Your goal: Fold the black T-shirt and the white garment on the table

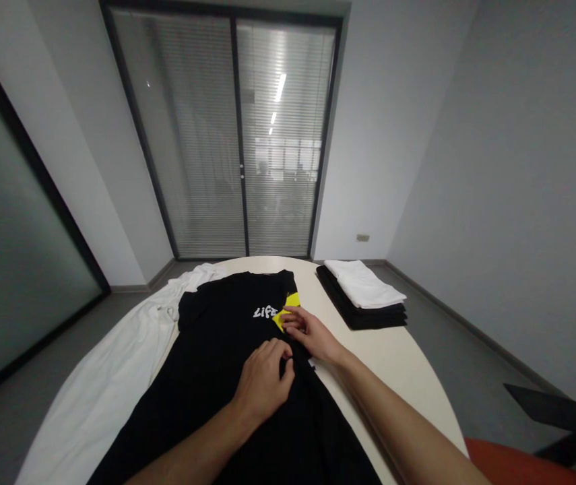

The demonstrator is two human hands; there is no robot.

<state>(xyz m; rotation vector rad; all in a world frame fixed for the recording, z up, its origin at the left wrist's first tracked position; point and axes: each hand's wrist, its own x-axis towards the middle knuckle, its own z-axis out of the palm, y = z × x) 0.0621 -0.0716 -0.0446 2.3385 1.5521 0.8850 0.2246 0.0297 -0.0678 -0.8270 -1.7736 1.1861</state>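
A black T-shirt (217, 364) with white lettering and a yellow patch (288, 311) lies spread along the round table (399, 364). Its right side is folded in over the body. My left hand (265, 380) rests on the shirt's middle with the fingers curled, pinching the black cloth at the fold. My right hand (310, 333) lies just beyond it, at the folded edge beside the yellow patch, fingers bent and pressing on the cloth.
White garments (116, 377) lie along the table's left side. A folded stack (366, 296), white pieces on black ones, sits at the far right of the table. A red chair (520, 465) stands at the lower right. Glass doors with blinds are behind.
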